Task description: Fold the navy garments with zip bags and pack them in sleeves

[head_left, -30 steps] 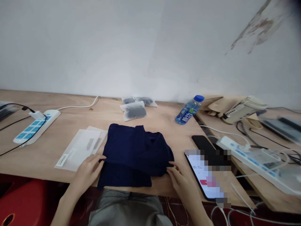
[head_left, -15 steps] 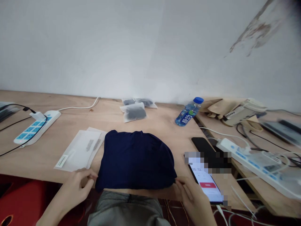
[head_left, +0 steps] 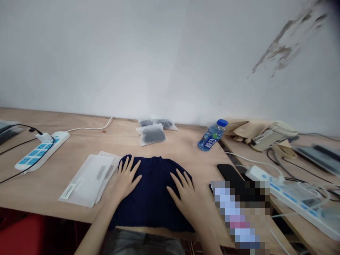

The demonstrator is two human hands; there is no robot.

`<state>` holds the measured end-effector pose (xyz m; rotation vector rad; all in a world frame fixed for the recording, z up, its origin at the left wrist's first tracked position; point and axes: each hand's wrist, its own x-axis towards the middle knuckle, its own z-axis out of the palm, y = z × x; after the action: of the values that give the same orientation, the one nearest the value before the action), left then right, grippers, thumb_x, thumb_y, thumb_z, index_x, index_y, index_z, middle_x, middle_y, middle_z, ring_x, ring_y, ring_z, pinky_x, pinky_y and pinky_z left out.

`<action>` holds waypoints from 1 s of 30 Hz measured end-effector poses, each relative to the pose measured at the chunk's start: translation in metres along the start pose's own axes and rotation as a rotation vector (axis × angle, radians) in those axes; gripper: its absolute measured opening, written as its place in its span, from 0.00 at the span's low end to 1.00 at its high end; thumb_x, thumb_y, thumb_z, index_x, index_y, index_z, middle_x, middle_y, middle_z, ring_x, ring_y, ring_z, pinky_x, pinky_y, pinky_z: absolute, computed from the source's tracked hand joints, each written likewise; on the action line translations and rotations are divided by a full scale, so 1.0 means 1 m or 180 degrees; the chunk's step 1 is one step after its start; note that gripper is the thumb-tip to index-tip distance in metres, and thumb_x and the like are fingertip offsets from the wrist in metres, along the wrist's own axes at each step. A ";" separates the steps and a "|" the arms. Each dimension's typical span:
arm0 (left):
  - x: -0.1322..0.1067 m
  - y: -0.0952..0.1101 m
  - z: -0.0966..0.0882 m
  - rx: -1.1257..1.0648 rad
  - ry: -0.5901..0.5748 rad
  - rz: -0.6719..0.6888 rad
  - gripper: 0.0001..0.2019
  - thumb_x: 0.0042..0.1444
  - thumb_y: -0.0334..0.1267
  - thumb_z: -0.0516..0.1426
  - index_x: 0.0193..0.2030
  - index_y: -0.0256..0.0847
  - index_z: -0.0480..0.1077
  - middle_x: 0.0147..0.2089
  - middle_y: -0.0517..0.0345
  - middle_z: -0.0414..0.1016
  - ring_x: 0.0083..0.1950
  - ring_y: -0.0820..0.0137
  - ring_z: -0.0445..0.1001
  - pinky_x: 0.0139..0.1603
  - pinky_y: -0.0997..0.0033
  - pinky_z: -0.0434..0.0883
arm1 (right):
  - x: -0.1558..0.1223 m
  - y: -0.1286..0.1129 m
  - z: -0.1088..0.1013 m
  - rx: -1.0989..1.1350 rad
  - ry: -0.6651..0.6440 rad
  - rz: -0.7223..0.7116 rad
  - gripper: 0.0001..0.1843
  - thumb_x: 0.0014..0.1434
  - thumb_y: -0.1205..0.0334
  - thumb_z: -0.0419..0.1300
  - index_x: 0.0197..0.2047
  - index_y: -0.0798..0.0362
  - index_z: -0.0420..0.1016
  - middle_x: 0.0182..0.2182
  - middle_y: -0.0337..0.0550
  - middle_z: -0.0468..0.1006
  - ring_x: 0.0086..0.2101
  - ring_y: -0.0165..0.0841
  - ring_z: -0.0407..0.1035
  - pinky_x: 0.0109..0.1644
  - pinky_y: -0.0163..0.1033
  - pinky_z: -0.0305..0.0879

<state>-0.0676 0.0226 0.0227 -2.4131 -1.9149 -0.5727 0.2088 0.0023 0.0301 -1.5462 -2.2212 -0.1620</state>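
A folded dark navy garment (head_left: 152,196) lies on the wooden table (head_left: 186,148) right in front of me. My left hand (head_left: 125,177) rests flat on its left part, fingers spread. My right hand (head_left: 186,193) lies flat on its right part, fingers also spread. Neither hand holds anything. Clear flat plastic bags (head_left: 89,179) with labels lie just left of the garment.
A phone (head_left: 239,209) with a lit screen lies right of the garment, a dark phone (head_left: 230,172) behind it. A blue-capped water bottle (head_left: 212,135), bagged dark items (head_left: 151,134), and power strips at the left (head_left: 39,150) and at the right (head_left: 292,189) sit around.
My hands have let go of the garment's near edge and moved onto its top, now pressing flat with spread fingers. The garment went from partly folded to one smooth folded bundle.
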 end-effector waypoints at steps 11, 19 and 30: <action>0.060 -0.015 0.005 -0.0923 0.0126 -0.0489 0.18 0.65 0.47 0.48 0.51 0.40 0.73 0.53 0.44 0.76 0.59 0.55 0.70 0.63 0.50 0.62 | -0.005 0.011 0.040 -0.0170 -0.0096 0.0180 0.28 0.66 0.48 0.50 0.65 0.49 0.66 0.64 0.50 0.66 0.62 0.53 0.58 0.62 0.61 0.57; 0.195 -0.030 0.022 -0.1356 0.0280 -0.1609 0.17 0.64 0.44 0.55 0.55 0.36 0.69 0.55 0.45 0.72 0.53 0.61 0.73 0.52 0.54 0.73 | -0.006 0.012 0.042 -0.0123 -0.0096 0.0197 0.28 0.65 0.48 0.51 0.65 0.47 0.64 0.64 0.49 0.66 0.62 0.51 0.59 0.61 0.60 0.58; 0.189 -0.016 0.014 -0.2596 0.1006 -0.1476 0.12 0.66 0.42 0.52 0.46 0.36 0.72 0.45 0.49 0.77 0.46 0.66 0.76 0.48 0.64 0.74 | -0.007 0.016 0.047 -0.0105 -0.0026 0.0226 0.27 0.65 0.49 0.52 0.65 0.46 0.65 0.63 0.47 0.67 0.62 0.50 0.60 0.61 0.59 0.58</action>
<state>-0.0438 0.2070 0.0606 -1.9353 -2.3906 -1.9430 0.2122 0.0176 -0.0176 -1.6434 -2.1767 -0.1720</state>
